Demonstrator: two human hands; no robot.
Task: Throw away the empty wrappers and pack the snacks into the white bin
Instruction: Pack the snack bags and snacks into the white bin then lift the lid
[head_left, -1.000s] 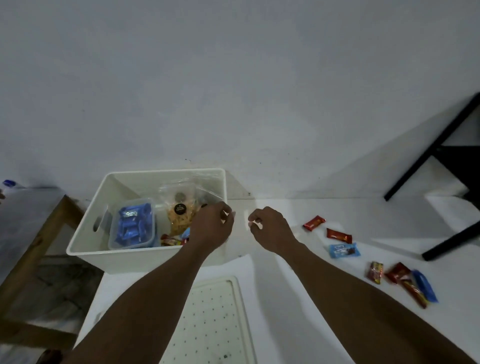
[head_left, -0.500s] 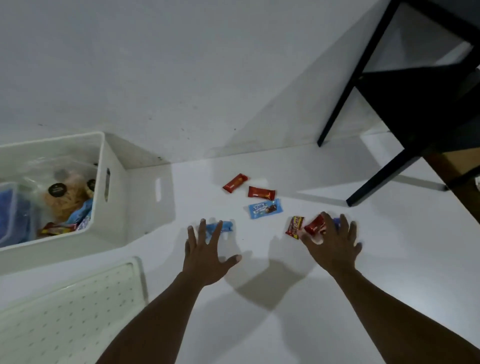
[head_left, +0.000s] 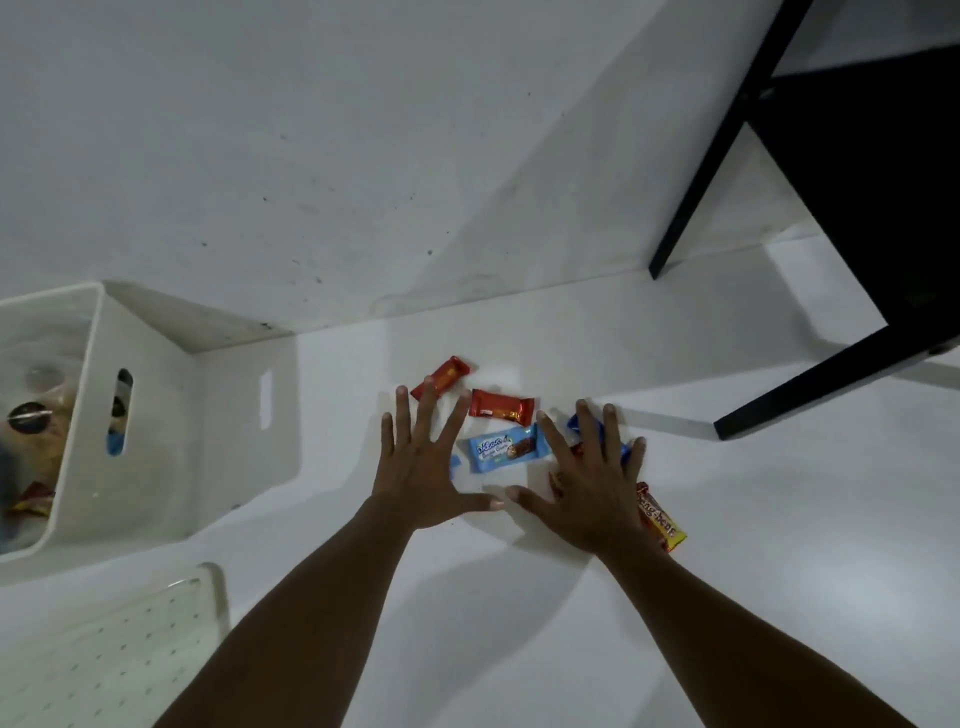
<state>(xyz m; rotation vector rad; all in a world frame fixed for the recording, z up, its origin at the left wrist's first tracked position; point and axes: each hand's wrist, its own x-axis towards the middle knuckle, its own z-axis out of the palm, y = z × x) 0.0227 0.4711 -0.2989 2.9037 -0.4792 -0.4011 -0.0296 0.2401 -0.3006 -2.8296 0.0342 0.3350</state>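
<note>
The snacks (head_left: 488, 454) lie on the worktop (head_left: 519, 613) right of the white bin (head_left: 156, 415): yellow bar (head_left: 661, 517) nearest, blue bar (head_left: 519, 448) next, red bars (head_left: 501, 405) farthest. The left hand (head_left: 421, 467) and right hand (head_left: 592, 488) have an open grip, fingers spread over them. Light, slippery foil, I judge; pinch the crimped ends.

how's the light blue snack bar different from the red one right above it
The light blue snack bar has white lettering; the red snack bar has an orange-gold patch. The blue one looks longer and lies between the left hand and right hand; the red one lies beyond it, nearer the wall. Both lie flat on the white table.
</note>
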